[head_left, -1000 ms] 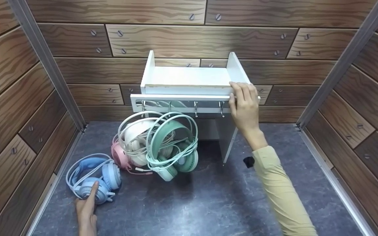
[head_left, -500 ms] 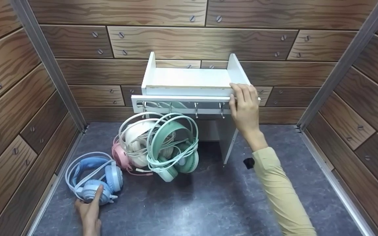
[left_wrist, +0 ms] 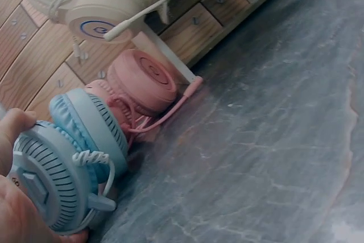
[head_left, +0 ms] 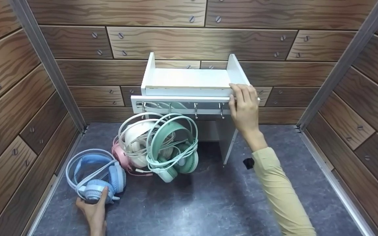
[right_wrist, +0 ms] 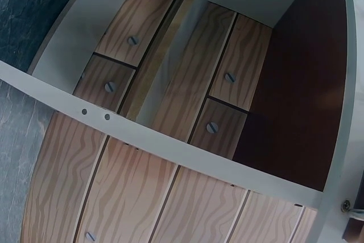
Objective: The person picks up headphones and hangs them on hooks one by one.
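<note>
Low on the left, my left hand [head_left: 94, 213] grips one ear cup of a pair of light blue headphones [head_left: 93, 190], thumb along the cup's outer side; their cable is looped round the band. My right hand [head_left: 246, 109] holds the right end of a white hook rack [head_left: 189, 78], fingers over its top edge and thumb at the front. Green headphones [head_left: 192, 160] and cream headphones [head_left: 136, 133] hang at the rack's left hooks. Behind the blue pair are pink headphones [left_wrist: 139, 81], partly hidden. The right hand does not show in the right wrist view.
Two metal hooks [head_left: 196, 110] on the rack's right half carry nothing. A small black object [head_left: 249, 162] lies beside the right sleeve. Wood-patterned walls [head_left: 202, 41] enclose the dark grey marbled floor [head_left: 189, 209] on three sides.
My left hand has moved slightly right with the blue headphones, and the band has tipped more upright. My right hand and the rack have stayed put.
</note>
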Available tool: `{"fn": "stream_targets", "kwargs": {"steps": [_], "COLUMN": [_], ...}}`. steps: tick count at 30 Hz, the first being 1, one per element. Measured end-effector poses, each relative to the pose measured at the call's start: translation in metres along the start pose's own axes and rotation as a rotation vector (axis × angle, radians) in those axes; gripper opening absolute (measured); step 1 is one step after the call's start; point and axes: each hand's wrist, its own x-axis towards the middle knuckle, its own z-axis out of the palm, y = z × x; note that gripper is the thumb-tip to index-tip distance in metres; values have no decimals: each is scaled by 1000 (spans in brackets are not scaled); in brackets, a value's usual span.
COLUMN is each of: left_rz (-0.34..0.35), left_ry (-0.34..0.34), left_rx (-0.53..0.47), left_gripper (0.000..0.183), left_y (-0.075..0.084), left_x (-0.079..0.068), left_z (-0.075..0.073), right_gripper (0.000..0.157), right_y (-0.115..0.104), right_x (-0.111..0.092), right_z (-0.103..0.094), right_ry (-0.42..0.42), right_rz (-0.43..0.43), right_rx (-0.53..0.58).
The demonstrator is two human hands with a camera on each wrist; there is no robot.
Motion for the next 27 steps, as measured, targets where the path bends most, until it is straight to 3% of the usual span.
{"fn": "stream_targets", "kwargs": {"steps": [8,13,17,23,27], "left_rz": [-31,-127,-197,-204,-210], "left_ry": [30,49,70,57,56], "left_rx": [33,41,-8,-143,-210], "left_gripper": [110,118,118,111,109], "left_y": [2,1,-16,-51,-57], "left_x": [-4,-4,3,23,28], "left_z": [2,2,-1,-6,-9], "right_gripper": [36,36,36,36,36], "right_y": [1,1,0,0,0], "right_x": [0,-1,-1,0,-1], "right_z": [0,0,1,1,1], "right_ry": [-3,-1,-1,5,-2], "right_rz": [3,3,5,0,1], "right_rx": [0,3,4,5,-9]}}
